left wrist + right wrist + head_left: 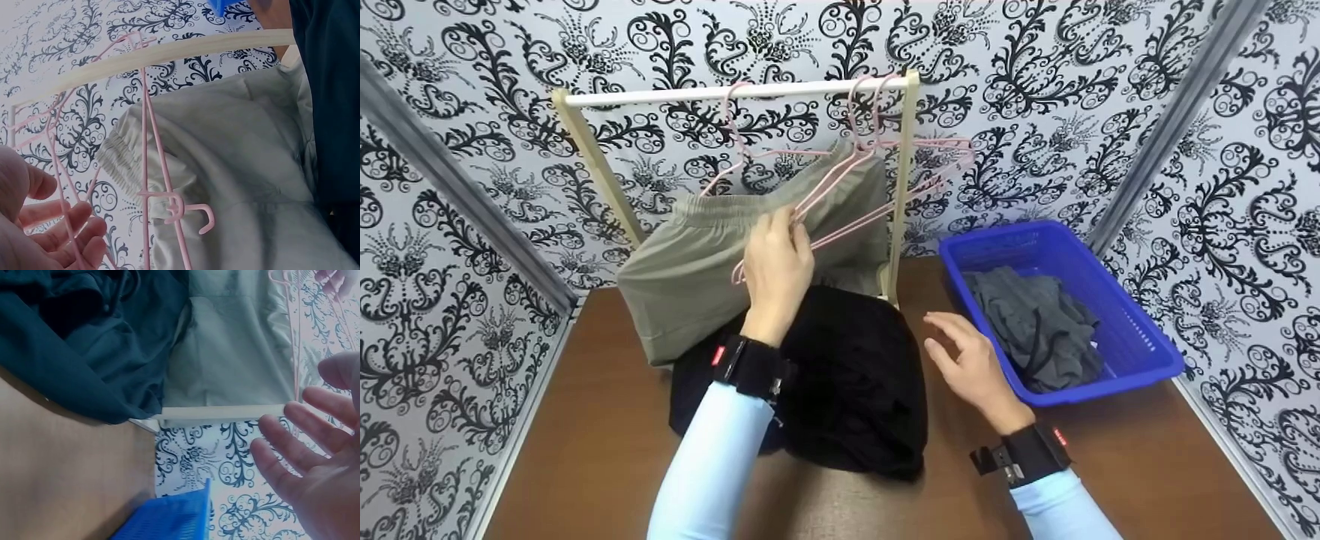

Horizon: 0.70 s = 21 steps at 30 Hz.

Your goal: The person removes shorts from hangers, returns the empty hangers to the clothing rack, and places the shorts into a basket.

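Observation:
My left hand (778, 259) is at the lower arms of two pink clothes hangers (840, 174). In the left wrist view its fingers (79, 228) curl round a thin hanger wire. Both hangers hook on the rack's white rail (660, 95) at its right end. Behind them, khaki shorts (697, 255) with an elastic waistband hang on another pink hanger (733, 124). My right hand (969, 364) is held with loose fingers between the black garment and the blue basket, holding nothing. A heaped black garment (855, 382) lies below the shorts.
A blue plastic basket (1140, 337) stands at the right with a crumpled dark grey garment (1035, 322) inside. The rack's wooden right post (901, 202) rises beside the hangers. Patterned walls enclose the brown table (585, 450) behind and on both sides.

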{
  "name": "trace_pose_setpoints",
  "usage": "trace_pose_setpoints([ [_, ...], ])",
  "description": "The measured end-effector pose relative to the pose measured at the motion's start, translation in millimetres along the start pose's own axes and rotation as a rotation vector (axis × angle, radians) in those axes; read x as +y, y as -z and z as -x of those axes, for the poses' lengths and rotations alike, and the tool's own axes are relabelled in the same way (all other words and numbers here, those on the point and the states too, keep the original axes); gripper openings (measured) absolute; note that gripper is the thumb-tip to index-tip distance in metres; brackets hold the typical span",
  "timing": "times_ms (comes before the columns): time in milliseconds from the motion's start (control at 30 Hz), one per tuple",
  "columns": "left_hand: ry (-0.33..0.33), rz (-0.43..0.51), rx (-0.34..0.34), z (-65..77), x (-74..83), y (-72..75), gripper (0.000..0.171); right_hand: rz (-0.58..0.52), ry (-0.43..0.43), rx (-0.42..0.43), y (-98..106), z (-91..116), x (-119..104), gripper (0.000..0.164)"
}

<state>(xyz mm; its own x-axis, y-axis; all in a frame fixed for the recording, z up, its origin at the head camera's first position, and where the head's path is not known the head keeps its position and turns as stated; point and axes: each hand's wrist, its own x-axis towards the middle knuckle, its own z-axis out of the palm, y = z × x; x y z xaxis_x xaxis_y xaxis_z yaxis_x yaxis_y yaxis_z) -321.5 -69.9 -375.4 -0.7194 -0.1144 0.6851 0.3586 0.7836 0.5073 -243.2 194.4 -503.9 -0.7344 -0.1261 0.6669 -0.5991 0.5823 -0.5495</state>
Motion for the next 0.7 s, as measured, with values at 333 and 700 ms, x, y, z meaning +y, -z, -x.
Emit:
trace_pose_setpoints([
  [333,-0.175,-0.097,0.099,22.7,0.3,13.6,0.034,0.038,0.019,-0.059,8,-5,-5,0.034],
  [700,-0.27,-0.074,0.128,68.5,-4.1,22.6,0.049,0.071,0.036,0.009,1,8,-8,0.038],
])
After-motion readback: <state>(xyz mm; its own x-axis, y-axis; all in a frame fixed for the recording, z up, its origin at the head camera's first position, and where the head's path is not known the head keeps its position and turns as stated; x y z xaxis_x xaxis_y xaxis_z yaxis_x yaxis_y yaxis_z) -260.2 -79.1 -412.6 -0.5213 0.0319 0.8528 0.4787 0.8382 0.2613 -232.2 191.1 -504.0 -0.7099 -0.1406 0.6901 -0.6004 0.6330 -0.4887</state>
